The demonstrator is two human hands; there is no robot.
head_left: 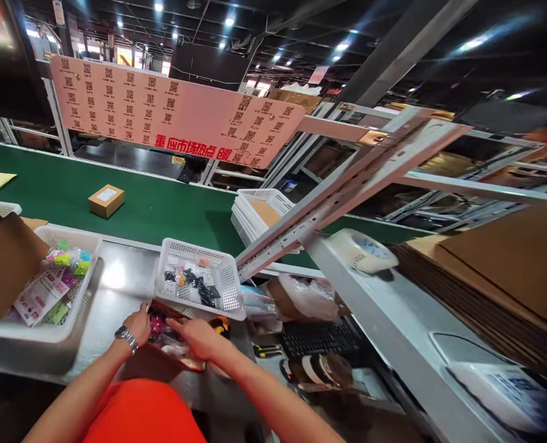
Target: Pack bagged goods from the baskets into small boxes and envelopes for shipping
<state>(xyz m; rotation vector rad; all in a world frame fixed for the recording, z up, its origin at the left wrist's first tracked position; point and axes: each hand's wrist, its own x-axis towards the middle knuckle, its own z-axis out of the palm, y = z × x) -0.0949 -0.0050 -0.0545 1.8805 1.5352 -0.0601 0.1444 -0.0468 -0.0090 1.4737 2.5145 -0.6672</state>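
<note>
The left hand (138, 325), a watch (126, 337) on its wrist, is closed on the far left edge of an open box (160, 355) at the near side of the table (116, 277). The right hand (197, 337) reaches in from the right, its fingers over the bagged goods (175, 349) inside; whether they grip anything I cannot tell. The two hands are apart, with pink goods showing between them. The box lies just in front of the person's red top (141, 415).

Just beyond the box stands a white basket (231, 312) with small black packets (203, 294) in it. To the left, a larger tub (47, 333) holds colourful bags (67, 261), a leaflet (40, 298) and a brown carton (17, 258). A yellow and black item (221, 325) is partly hidden by the right wrist.

On the right are a keyboard (317, 337) and, on a shelf (370, 314), a tape roll (363, 251) beside stacked cardboard (485, 295). On the far side runs a green belt (176, 209), bearing a parcel (106, 201) on the left and stacked baskets (243, 227) on the right, below a board (199, 117) of printed codes
</note>
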